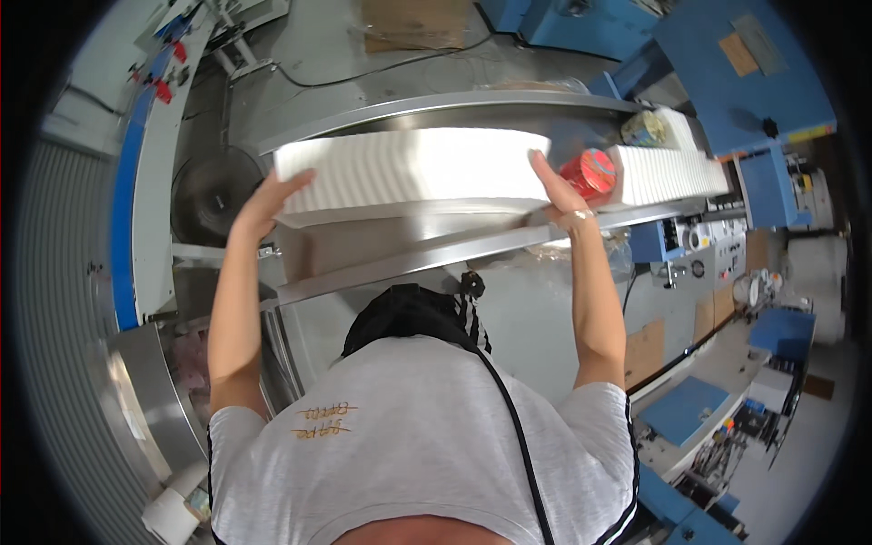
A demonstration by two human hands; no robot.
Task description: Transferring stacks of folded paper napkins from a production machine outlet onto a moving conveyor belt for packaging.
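Person's L hand [272,200] closed on L end of a long white stack [413,168], thumb over near face. R hand [556,188] closed on R end, thumb up, bracelet on wrist. Stack runs crosswise betw. both hands, over the metal trough [381,241]; cannot tell if underside touches trough floor. Stack partly blurred; ribbing visible nr. L end.

Just right of R hand: red roll [596,173], round end up, at the end of a 2nd white ribbed row [668,177] lying in trough. Behind that row: greenish roll [644,128] w/ a white block [677,127] beside it.
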